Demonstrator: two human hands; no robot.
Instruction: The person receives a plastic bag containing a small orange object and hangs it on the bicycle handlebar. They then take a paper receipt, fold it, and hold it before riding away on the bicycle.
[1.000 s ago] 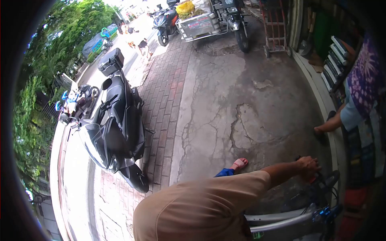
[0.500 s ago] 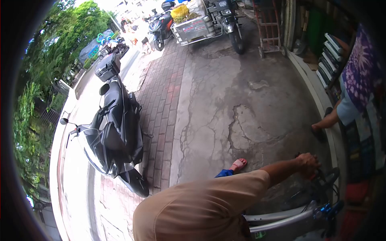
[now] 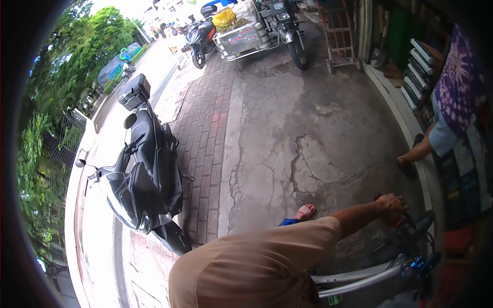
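My left arm, in a tan sleeve, reaches across the bottom of the view to the right. My left hand [image 3: 393, 206] is closed around the left end of a bicycle handlebar [image 3: 405, 224]; a little red shows at the grip. Dark cables curve beside it, and blue fittings [image 3: 415, 265] sit near the front of the silver bicycle frame [image 3: 359, 280]. Below the sleeve, a foot in a pink sandal [image 3: 306, 210] rests on the concrete. My right hand is outside the view.
A dark scooter [image 3: 149, 169] with a rear box stands at left on brick paving [image 3: 205, 149]. Farther off are a cargo tricycle [image 3: 241, 38], another scooter [image 3: 199, 41] and a red hand truck [image 3: 336, 36]. A person in purple patterned clothing [image 3: 459, 82] is at the right doorway.
The view has shifted slightly, and the parked scooter appears a little farther left. Traffic on the far road has changed position. My left hand keeps its hold on the handlebar.
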